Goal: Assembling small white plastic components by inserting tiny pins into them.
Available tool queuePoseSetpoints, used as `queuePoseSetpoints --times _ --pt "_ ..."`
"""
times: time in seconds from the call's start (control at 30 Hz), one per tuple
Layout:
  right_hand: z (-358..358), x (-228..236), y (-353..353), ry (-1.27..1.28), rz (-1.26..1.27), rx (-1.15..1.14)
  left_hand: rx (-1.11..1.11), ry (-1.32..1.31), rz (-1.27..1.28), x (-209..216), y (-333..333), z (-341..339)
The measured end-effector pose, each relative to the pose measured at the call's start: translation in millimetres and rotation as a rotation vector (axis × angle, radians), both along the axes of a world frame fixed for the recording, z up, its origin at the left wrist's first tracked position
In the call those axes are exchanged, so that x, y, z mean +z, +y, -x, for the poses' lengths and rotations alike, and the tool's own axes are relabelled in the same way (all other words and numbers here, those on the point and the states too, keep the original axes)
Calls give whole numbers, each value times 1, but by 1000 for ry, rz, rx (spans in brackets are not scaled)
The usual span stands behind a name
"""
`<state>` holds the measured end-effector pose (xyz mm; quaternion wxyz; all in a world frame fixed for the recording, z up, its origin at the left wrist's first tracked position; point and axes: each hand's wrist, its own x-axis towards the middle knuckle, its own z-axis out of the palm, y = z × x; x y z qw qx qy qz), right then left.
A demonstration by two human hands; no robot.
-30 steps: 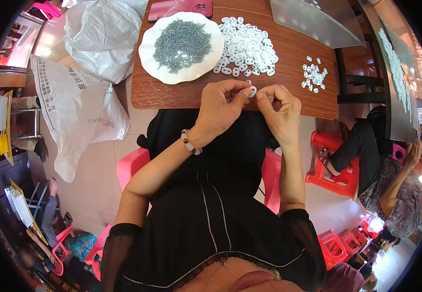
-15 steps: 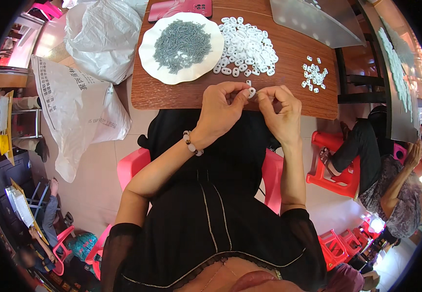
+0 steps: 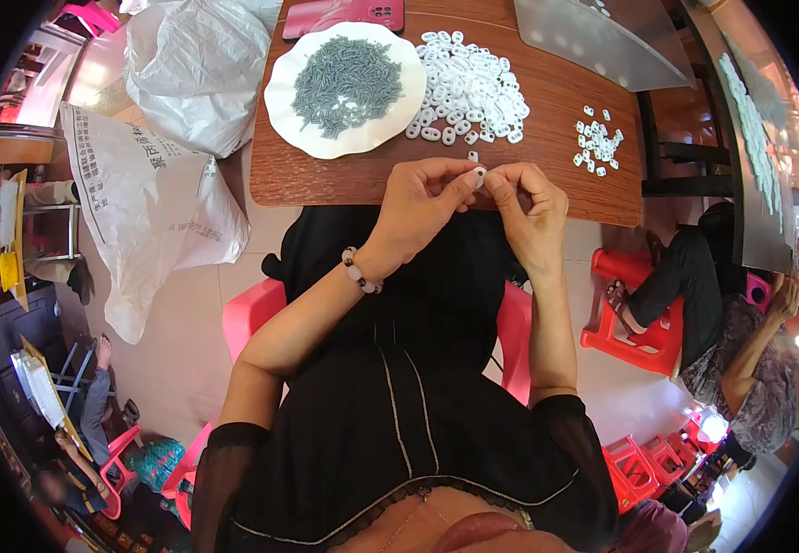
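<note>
Over the table's near edge, my left hand (image 3: pixel 418 207) pinches a small white oval piece with holes (image 3: pixel 479 177) between thumb and forefinger. My right hand (image 3: pixel 530 217) is closed in a pinch, its thumb and fingertips right up against that piece; whatever they grip is hidden. Just beyond my fingers lies a loose white piece (image 3: pixel 473 156). Farther off is a heap of white two-holed oval pieces (image 3: pixel 478 92). Left of the heap, a white scalloped plate (image 3: pixel 286 120) holds many small grey-green rods (image 3: pixel 344 78). A small group of white pieces with dark spots (image 3: pixel 597 146) lies at the right.
A pink phone (image 3: pixel 344 17) lies behind the plate on the brown wooden table (image 3: pixel 325 184). A translucent bin (image 3: pixel 593 46) stands at the back right. White sacks (image 3: pixel 155 194) rest on the floor at left. Another person (image 3: pixel 740 359) sits at the right near red stools (image 3: pixel 634 336).
My right fingertips have closed in on the white piece, and the gap beside it is gone. The left hand keeps its pinch, slightly turned.
</note>
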<state>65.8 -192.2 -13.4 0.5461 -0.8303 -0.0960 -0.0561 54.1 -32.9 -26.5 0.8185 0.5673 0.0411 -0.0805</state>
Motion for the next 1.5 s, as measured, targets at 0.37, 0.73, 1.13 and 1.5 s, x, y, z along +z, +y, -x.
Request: queuePoseSetpoints --times 0.37,0.73,1.13,1.5 --pt "9 10 5 -46 -18 -9 215 145 185 -2 7 -2" --pt "14 23 5 -301 121 61 -159 291 242 12 25 15" --pt "16 16 7 -474 330 197 -223 207 30 5 34 24" --pt "2 21 8 -398 339 345 -211 212 -6 3 45 25"
